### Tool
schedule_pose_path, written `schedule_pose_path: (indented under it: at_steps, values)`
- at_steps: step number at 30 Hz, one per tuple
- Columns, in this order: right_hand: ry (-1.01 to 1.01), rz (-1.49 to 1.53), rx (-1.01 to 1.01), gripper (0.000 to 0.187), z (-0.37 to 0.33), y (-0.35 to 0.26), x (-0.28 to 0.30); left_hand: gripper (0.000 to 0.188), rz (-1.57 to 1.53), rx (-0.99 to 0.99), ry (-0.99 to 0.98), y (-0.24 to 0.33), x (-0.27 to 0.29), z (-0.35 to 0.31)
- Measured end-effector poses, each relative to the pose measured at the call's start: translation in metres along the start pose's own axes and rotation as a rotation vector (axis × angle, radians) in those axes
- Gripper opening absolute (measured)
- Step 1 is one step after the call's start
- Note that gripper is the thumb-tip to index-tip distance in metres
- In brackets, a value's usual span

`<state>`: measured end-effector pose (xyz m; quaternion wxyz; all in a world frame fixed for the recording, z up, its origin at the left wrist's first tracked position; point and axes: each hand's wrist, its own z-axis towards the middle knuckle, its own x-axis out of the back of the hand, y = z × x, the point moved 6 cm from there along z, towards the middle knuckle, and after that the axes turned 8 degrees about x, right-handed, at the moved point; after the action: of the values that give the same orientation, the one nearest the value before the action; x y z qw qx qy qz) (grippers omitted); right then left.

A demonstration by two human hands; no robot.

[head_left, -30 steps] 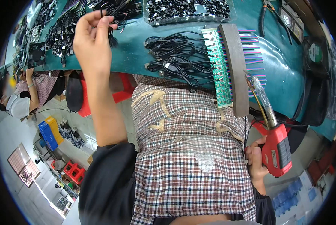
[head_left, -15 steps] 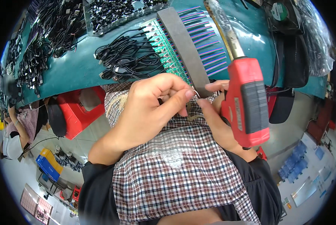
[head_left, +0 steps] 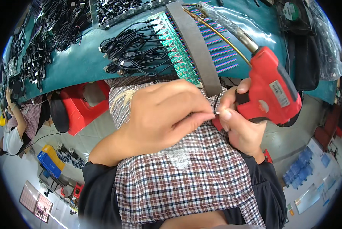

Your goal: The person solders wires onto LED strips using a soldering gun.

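My right hand (head_left: 247, 131) is wrapped round a red soldering gun (head_left: 272, 86), whose barrel and brass feed tube point up and left over the table. Thumb and forefinger of that hand also pinch at a thin wire end (head_left: 217, 113). Meeting them there, my left hand (head_left: 167, 110) has its fingers pressed together on the wire; most of the wire is hidden between the fingertips. Just beyond my hands lies a row of green circuit boards (head_left: 176, 53), with black cables (head_left: 140, 55) on their left. A long grey bar (head_left: 193, 47) rests along the boards, and coloured wires (head_left: 222, 51) fan out at its right.
More black cables (head_left: 56, 30) lie in bundles at the table's left, beside a tray of small black parts (head_left: 115, 11). A red stool (head_left: 77, 110) stands below the table edge. At the back right are a black fan-like unit (head_left: 293, 15) and plastic-wrapped goods (head_left: 327, 49). Another person's arm (head_left: 16, 110) shows far left.
The soldering gun has moved right and tilted, its barrel swinging to point more to the left. My left hand has turned palm down and shifted right; both hands' fingertips are closer together and lower.
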<state>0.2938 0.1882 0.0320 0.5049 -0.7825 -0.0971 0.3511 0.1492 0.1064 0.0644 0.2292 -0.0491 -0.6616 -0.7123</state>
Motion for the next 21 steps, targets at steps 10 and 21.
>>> schedule_pose_path:
  at_steps: [10,21]
  values:
    - [0.101,-0.134,0.115,0.046,0.003,0.007,-0.002,0.024,0.083,-0.040,0.223,-0.003,-0.002,-0.007]
    - [0.096,-0.377,0.222,0.042,0.004,0.004,-0.007,0.016,0.067,0.010,0.332,-0.013,-0.006,-0.008]
